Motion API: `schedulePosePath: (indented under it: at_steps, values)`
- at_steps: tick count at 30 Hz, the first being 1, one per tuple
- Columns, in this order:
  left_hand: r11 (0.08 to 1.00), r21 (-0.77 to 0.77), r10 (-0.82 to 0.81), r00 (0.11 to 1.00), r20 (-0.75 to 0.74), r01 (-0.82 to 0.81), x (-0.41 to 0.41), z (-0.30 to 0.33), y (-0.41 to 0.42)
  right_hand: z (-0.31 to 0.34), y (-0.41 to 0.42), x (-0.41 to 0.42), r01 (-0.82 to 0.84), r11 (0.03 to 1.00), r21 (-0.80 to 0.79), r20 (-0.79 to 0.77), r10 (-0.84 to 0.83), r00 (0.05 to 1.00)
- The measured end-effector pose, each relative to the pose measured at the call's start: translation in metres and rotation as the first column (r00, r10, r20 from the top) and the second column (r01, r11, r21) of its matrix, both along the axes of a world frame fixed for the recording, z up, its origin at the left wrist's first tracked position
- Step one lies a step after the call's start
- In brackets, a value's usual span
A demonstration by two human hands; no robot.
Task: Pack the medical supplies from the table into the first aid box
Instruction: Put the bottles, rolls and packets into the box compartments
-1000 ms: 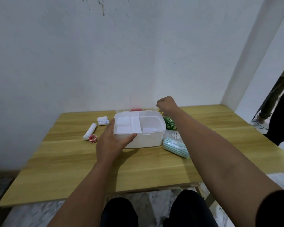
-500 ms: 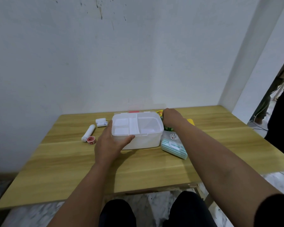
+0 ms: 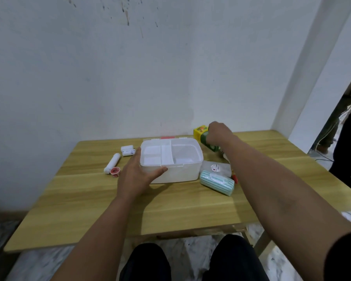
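The open white first aid box (image 3: 187,173) with its divided inner tray stands mid-table. My left hand (image 3: 137,175) grips its front left corner, thumb on the rim. My right hand (image 3: 218,132) is closed on a green box (image 3: 210,145), tilted and lifted just right of the first aid box. A yellow box (image 3: 200,131) stands behind it. A striped teal wipes pack (image 3: 217,182) and a clear packet (image 3: 216,167) lie to the right. Left of the box lie a white roll (image 3: 112,163), a red-centred tape roll (image 3: 115,171) and a small white bandage pack (image 3: 127,150).
The wooden table (image 3: 89,209) abuts a white wall at the back. The box's lid with a red handle (image 3: 167,137) lies behind the box. A small red item (image 3: 234,176) peeks out beside my right forearm. Another person stands at the far right (image 3: 349,151).
My right hand dropped onto the green box beside the first aid box, closed on it and raised it at a tilt. My left hand stayed on the box corner.
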State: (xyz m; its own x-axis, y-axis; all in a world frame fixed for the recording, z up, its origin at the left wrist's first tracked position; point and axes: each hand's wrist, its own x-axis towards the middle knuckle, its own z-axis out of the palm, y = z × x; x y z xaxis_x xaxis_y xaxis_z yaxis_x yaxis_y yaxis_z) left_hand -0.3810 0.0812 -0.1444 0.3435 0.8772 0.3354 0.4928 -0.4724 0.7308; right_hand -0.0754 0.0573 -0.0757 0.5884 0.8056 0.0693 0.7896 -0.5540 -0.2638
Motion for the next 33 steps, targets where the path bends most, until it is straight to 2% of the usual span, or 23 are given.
schedulePosePath:
  at_steps: [3, 7, 12, 16, 20, 28, 33]
  values:
    - [0.999, -0.023, -0.035, 0.999, -0.02, 0.034, -0.001, 0.004, 0.005, 0.038, 0.001, 0.004, -0.029, 0.999, 0.021, 0.038, 0.028, 0.999]
    - [0.992, -0.082, -0.103, 0.994, -0.025, 0.101, 0.001, 0.012, 0.015, 0.073, 0.001, -0.006, -0.158, 0.986, -0.048, 0.001, 0.158, 0.987]
    - [0.981, -0.142, -0.138, 0.99, -0.017, 0.134, 0.002, 0.016, 0.022, 0.077, 0.001, -0.028, -0.314, 0.924, -0.219, 0.016, 0.325, 0.946]
    - [0.985, -0.152, -0.084, 0.996, -0.039, 0.077, 0.002, 0.012, 0.021, 0.073, 0.003, -0.042, -0.382, 0.892, -0.241, -0.001, 0.393, 0.919]
    - [0.987, -0.157, -0.039, 0.996, -0.08, 0.026, 0.003, 0.01, 0.018, 0.077, 0.003, -0.056, -0.378, 0.875, -0.301, 0.069, 0.415, 0.907]
    - [0.984, -0.175, -0.032, 0.998, -0.059, 0.022, 0.005, 0.009, 0.016, 0.072, 0.008, -0.073, -0.326, 0.813, -0.483, 0.141, 0.439, 0.887]
    - [0.984, -0.175, -0.035, 0.998, -0.058, 0.024, 0.005, 0.009, 0.017, 0.061, 0.009, -0.071, -0.318, 0.827, -0.463, 0.17, 0.435, 0.884]
